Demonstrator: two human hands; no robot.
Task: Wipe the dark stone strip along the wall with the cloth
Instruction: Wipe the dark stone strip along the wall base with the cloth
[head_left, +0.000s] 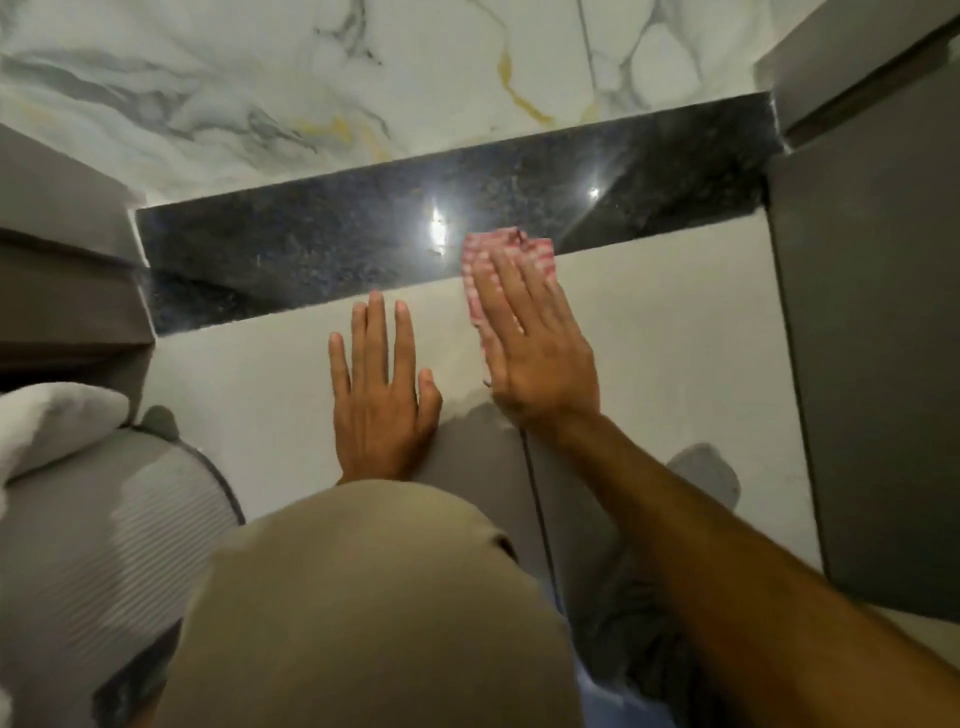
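Observation:
A polished dark stone strip (322, 244) runs across the floor at the foot of the marble wall, with bright light glints on it. A red-and-white checked cloth (511, 249) lies at the strip's near edge, partly on the strip and partly on the pale floor tile. My right hand (530, 338) presses flat on the cloth, fingers together and pointing toward the wall. My left hand (382, 389) rests flat on the pale tile just short of the strip, fingers spread, holding nothing.
A white marble wall (311, 78) with grey and gold veins rises behind the strip. Grey cabinet panels (872, 338) stand at the right and grey ledges (62, 291) at the left. A grey ribbed cushion (104, 519) lies at lower left. My bent knee (363, 597) fills the foreground.

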